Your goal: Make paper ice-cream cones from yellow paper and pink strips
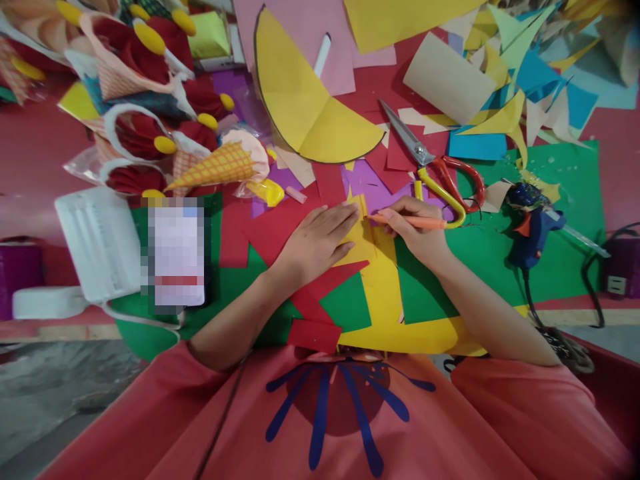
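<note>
My right hand (420,233) is closed around an orange pen (425,221), its tip touching a yellow paper piece (367,243) with thin orange lines on it. My left hand (320,243) lies flat on the left part of that paper, fingers stretched out toward the pen tip. Red paper scraps (310,283) lie beneath and beside my left hand. Just beyond my right hand rest scissors (425,160) with one red and one yellow handle loop. Farther back is a folded yellow paper shape (313,107) with a dark edge.
Paper cone figures (135,113) crowd the back left. A phone (179,257) lies near a white power strip (103,243). To the right sits a blue glue gun (530,237) with its cord. A beige paper roll (447,77) and loose scraps (535,73) fill the back right.
</note>
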A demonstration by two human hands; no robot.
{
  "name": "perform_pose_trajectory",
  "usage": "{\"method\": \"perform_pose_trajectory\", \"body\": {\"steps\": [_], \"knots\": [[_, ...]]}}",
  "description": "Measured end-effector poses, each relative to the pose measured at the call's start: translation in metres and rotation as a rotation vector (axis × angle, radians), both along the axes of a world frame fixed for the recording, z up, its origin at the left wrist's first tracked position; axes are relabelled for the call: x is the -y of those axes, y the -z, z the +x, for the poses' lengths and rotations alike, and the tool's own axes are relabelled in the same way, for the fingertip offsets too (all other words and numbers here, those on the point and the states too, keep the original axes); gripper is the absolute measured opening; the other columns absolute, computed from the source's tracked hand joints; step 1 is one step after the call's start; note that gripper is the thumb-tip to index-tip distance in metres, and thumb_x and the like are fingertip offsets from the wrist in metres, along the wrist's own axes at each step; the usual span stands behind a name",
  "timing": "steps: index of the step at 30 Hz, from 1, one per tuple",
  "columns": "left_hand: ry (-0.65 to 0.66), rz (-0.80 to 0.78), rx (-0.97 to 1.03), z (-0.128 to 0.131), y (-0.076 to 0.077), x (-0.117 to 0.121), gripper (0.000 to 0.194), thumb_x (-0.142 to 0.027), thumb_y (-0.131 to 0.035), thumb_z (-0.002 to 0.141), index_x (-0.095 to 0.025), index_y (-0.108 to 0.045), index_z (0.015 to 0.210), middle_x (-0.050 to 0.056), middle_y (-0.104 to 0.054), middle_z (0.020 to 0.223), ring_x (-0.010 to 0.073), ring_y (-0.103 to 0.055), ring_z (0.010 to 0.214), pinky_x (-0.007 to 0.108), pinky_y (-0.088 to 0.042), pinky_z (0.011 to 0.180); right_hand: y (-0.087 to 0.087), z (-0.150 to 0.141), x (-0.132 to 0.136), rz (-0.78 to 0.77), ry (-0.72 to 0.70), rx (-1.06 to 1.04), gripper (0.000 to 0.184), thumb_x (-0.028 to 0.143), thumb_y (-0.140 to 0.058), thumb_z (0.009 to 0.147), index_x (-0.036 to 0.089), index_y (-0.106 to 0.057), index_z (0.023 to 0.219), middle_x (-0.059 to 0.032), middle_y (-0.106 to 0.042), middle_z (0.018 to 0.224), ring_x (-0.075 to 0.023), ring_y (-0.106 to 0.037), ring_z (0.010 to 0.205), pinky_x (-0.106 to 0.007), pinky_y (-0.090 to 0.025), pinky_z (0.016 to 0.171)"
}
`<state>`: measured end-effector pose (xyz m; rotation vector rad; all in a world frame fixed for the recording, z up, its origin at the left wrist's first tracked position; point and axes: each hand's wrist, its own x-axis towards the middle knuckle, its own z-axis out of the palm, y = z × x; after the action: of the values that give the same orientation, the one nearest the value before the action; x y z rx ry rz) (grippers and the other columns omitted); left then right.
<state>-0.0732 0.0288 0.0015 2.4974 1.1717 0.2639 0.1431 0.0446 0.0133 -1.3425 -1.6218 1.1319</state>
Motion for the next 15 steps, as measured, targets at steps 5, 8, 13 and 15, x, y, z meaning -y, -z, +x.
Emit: {"method": "perform_pose_trajectory", "body": {"steps": [5, 8, 13, 15], "knots": [[-0.008, -0.014, 0.005, 0.0007, -0.0008, 0.0003, 0.046, -0.03, -0.04, 0.097, -0.012, -0.044, 0.14, 0.014, -0.047, 0.146, 0.0241, -0.044, 0.136, 0.044, -0.033, 0.115, -0.0017, -0.0003, -0.0009, 0.014, -0.025, 0.016, 0.027, 0.039, -0.062, 0.085, 0.017, -0.063, 0.068, 0.0018, -0.058, 0.057, -0.0081, -0.05, 0.051, -0.023, -0.036, 0.048], [-0.003, 0.009, 0.005, 0.0004, -0.0006, 0.0004, 0.046, -0.03, -0.041, 0.097, -0.012, -0.045, 0.139, 0.014, -0.048, 0.145, 0.0241, -0.044, 0.135, 0.044, -0.034, 0.115, -0.0029, -0.0007, -0.0026, -0.026, -0.038, -0.014, 0.029, 0.037, -0.064, 0.082, 0.017, -0.06, 0.061, 0.0023, -0.056, 0.053, -0.0081, -0.048, 0.048, -0.023, -0.034, 0.046], [0.017, 0.08, 0.012, -0.0004, 0.0009, 0.0002, 0.045, -0.03, -0.042, 0.097, -0.008, -0.047, 0.137, 0.016, -0.05, 0.142, 0.0246, -0.048, 0.132, 0.042, -0.038, 0.112, -0.0022, 0.0, -0.0025, -0.047, -0.019, -0.059, 0.029, 0.031, -0.064, 0.08, 0.018, -0.057, 0.056, 0.0031, -0.055, 0.05, -0.0077, -0.048, 0.046, -0.023, -0.035, 0.045], [0.007, 0.076, 0.014, -0.0005, 0.0022, 0.0002, 0.046, -0.03, -0.041, 0.097, -0.008, -0.046, 0.137, 0.016, -0.049, 0.143, 0.0248, -0.047, 0.133, 0.043, -0.037, 0.112, -0.0015, 0.0007, -0.0007, -0.031, 0.005, -0.054, 0.028, 0.032, -0.062, 0.082, 0.018, -0.058, 0.059, 0.0027, -0.057, 0.052, -0.0081, -0.05, 0.047, -0.023, -0.038, 0.047]]}}
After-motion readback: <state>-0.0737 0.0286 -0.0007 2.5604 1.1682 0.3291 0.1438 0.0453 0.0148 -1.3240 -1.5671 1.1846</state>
